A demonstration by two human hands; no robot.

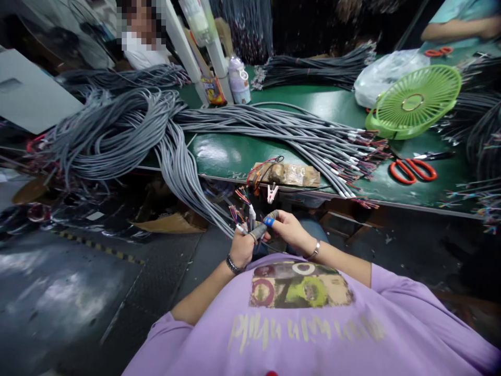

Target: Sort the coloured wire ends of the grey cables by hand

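My left hand (241, 246) is closed round the end of a grey cable (250, 215) whose stripped coloured wires fan out above the fist. My right hand (287, 230) is closed too, its taped fingertips pinching at the same cable end beside the left thumb. Both hands are held close together in front of my chest, just below the edge of the green table (235, 151). The cable runs up and left into a thick bundle of grey cables (188, 172) that hangs off the table.
More grey cables (297, 130) lie across the table with stripped ends pointing right. Red scissors (413, 169), a green fan (417, 102), a white bag (385, 75) and a small wooden block fixture (287, 175) sit on it. Another person (143, 39) sits opposite.
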